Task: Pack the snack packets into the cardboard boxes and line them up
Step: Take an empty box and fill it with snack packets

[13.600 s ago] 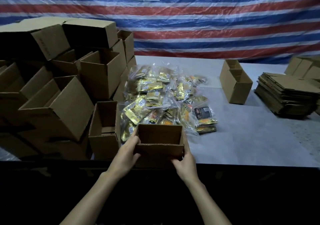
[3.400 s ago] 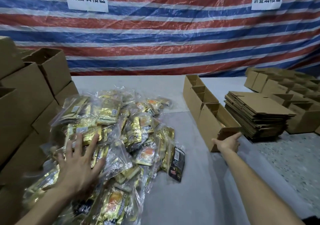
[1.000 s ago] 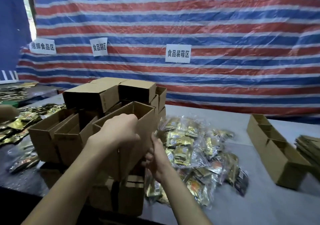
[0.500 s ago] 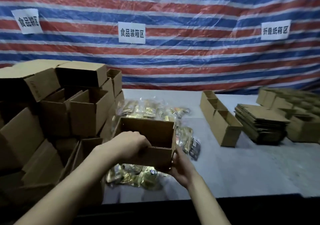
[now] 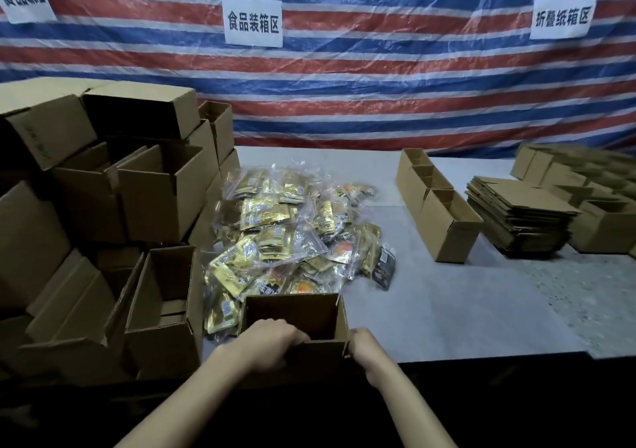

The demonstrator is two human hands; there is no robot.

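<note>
Box: an open box (image 5: pixel 296 323) is held at the lower centre, on the worktop (image 5: pixel 447 310) edge.
Grip: left hand (image 5: pixel 272 342) curled over the near rim; right hand (image 5: pixel 366 346) clasped on its right corner.
Packets: packets (image 5: pixel 296 237) are heaped just behind.
Advice: the box should be set flat, mouth up, before filling.

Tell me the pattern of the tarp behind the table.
The tarp has horizontal red, blue and white stripes, seen in the head view.
</note>
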